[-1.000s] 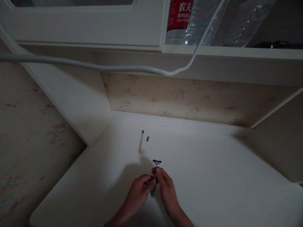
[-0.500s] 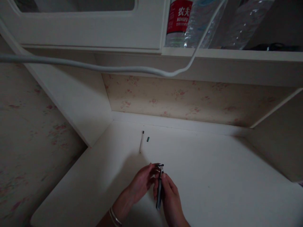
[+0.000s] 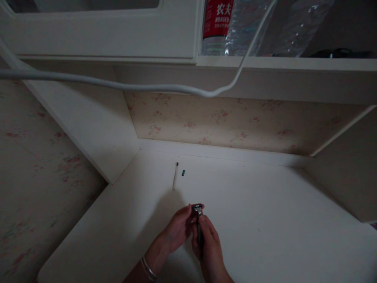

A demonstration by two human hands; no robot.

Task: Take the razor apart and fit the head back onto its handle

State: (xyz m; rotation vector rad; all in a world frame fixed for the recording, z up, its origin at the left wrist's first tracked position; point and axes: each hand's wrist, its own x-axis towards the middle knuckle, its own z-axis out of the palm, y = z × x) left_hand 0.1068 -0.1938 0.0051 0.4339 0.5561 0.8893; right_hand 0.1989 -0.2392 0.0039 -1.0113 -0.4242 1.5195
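Note:
A razor [image 3: 198,211] is held between my hands near the front of the white tabletop [image 3: 250,204]. Its dark handle lies in my right hand [image 3: 209,241], with the fingers wrapped around it. My left hand [image 3: 179,228] is closed at the razor's head, thumb and fingertips pinching its wide dark end. Part of the handle is hidden by the right fingers. Beyond the hands lies a thin white brush [image 3: 175,177] with a dark tip, like a toothbrush. Beside it is a small dark green piece [image 3: 183,173], too small to name surely.
A white cable [image 3: 165,87] hangs across the view, in front of the cabinet [image 3: 103,37]. Clear plastic bottles, one a red-labelled bottle [image 3: 217,23], stand on the shelf above. A side panel [image 3: 100,137] bounds the table at left, and floral wallpaper covers the back.
The razor has tilted so its handle shows less, more covered by my right hand. My left fingers have closed further over its head. The view has shifted slightly.

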